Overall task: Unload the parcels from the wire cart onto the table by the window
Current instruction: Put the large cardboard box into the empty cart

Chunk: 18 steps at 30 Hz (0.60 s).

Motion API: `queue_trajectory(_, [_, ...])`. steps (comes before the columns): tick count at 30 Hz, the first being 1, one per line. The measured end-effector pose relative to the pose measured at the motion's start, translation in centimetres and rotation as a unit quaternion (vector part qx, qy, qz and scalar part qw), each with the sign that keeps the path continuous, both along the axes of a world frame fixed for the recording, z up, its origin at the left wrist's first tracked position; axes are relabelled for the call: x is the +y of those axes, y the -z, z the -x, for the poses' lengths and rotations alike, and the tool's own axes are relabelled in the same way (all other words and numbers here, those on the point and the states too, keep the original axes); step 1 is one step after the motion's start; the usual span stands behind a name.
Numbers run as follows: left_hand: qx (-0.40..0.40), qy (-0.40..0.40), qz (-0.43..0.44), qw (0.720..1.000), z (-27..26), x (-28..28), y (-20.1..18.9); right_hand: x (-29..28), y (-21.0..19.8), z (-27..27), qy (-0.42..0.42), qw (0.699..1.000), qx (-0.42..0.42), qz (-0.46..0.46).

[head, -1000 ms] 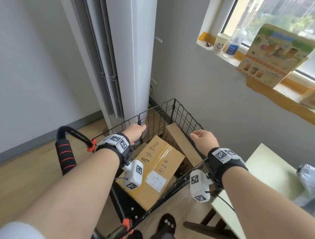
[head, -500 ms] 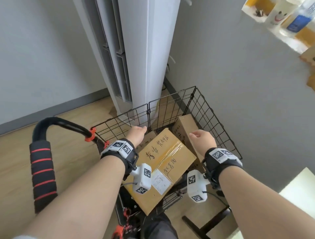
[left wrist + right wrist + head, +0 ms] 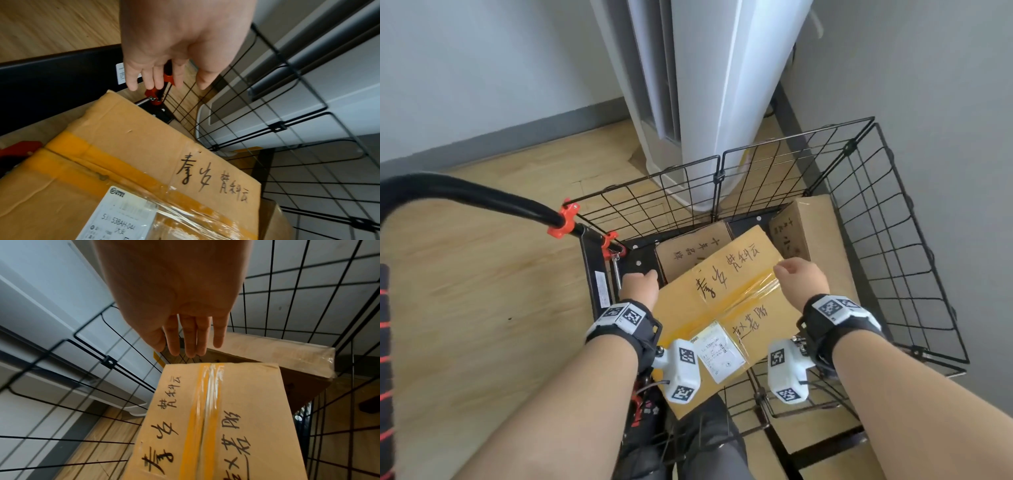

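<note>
The black wire cart (image 3: 893, 240) holds three cardboard parcels. The top parcel (image 3: 726, 308) is yellow-brown, with tape, handwriting and a white label, and it lies tilted over a second box (image 3: 695, 250). A third box (image 3: 815, 233) stands against the cart's right wall. My left hand (image 3: 640, 286) hovers at the top parcel's left far corner with its fingers (image 3: 156, 81) straight and apart from the cardboard. My right hand (image 3: 798, 277) is over the parcel's (image 3: 216, 418) far right edge, its fingers (image 3: 191, 347) straight and pointing past that edge, holding nothing.
A white standing air conditioner (image 3: 722, 85) rises just behind the cart's far wire wall. The cart's black handle (image 3: 465, 195) with orange clamps curves off to the left. Grey walls close in behind and on the right. The floor (image 3: 482, 291) is wood.
Both hands have dropped into the cart and now flank the top parcel. The view has tilted down, so the window sill and table are out of sight.
</note>
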<state>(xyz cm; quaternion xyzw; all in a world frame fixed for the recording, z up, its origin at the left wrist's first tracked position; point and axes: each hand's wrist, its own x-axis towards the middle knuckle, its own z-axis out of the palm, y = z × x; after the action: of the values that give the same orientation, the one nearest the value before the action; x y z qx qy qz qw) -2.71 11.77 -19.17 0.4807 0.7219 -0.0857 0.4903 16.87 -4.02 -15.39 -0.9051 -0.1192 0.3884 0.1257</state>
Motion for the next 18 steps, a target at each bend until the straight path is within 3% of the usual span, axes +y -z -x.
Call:
queue_trajectory(4, [0.055, -0.027, 0.024, 0.998, 1.4, -0.6, 3.9, -0.7, 3.8, -0.2, 0.003, 0.999, -0.005, 0.032])
queue_trajectory(13, [0.182, -0.095, 0.029, 0.978, 2.2, -2.8, 7.6, -1.3, 9.6, -0.5, 0.034, 0.998, -0.031, 0.046])
queue_trajectory(18, [0.16, -0.151, 0.075, 0.973, 3.6, -3.8, 10.1, -1.7, 11.3, -0.8, 0.024, 0.998, -0.027, 0.06])
